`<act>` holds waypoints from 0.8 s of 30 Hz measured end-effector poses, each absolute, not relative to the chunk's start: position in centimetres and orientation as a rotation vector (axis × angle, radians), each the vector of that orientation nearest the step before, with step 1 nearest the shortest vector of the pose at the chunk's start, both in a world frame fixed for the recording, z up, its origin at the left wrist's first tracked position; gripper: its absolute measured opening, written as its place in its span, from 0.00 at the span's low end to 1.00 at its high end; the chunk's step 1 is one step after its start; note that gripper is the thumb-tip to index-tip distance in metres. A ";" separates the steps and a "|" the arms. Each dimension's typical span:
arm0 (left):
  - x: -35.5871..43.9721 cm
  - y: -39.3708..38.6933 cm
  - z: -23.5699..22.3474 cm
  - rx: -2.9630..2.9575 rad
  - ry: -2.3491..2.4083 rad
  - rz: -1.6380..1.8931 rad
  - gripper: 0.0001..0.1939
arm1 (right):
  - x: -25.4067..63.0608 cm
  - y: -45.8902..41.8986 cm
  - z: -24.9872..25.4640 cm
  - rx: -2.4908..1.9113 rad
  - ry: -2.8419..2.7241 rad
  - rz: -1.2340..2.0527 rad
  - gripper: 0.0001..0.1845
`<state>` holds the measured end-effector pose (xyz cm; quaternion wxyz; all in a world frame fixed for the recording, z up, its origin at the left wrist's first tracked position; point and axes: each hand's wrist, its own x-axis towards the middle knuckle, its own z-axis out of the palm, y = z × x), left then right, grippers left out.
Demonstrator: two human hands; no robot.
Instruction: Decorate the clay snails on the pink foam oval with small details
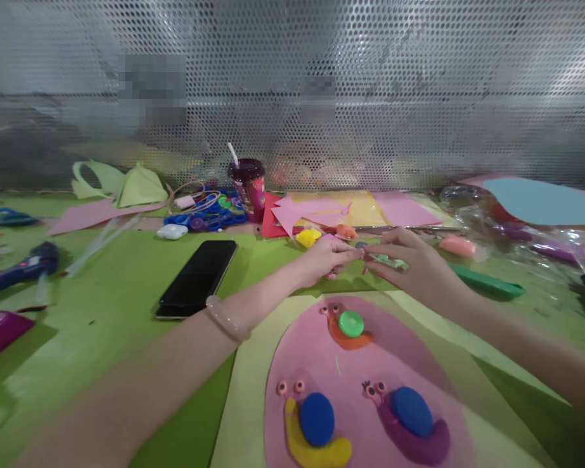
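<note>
Beyond the pink paper oval (344, 390), my left hand (324, 261) and my right hand (412, 263) meet fingertip to fingertip. Both are closed in a pinch around something small and dark that I cannot make out. Beneath my right fingers shows a crinkled pale green piece (390, 261), perhaps wrapping. On the oval sit three clay snails with bead-like eyes: an orange one with a green cap (351, 324) as its shell, a yellow one (316, 445) and a purple one (419, 435), both with blue disc shells. A yellow clay lump (308, 238) lies just behind my left hand.
A black phone (197, 279) lies left of my left forearm. Behind stand a lidded cup (248, 188) with a straw and blue scissors (214, 218). Coloured paper (322, 211) lies along the back. Plastic bags (541, 240) are at right, a glue gun (24, 266) at left.
</note>
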<state>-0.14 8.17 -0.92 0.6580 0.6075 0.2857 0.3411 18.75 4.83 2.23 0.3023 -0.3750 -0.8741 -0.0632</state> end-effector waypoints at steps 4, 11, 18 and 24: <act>-0.1 8.1 -0.8 1.358 0.632 0.740 0.21 | 18.4 5.3 1.8 -0.966 -2.319 -0.225 0.13; -0.1 7.8 -0.5 1.290 0.640 0.696 0.21 | 18.4 5.6 1.4 -0.941 -2.289 -0.225 0.13; -0.3 7.7 -0.2 1.270 0.653 0.660 0.17 | 18.7 5.6 1.2 -0.953 -2.297 -0.335 0.13; -0.1 7.9 -0.3 1.238 0.720 0.682 0.16 | 19.3 5.1 1.2 -0.920 -2.303 -0.287 0.11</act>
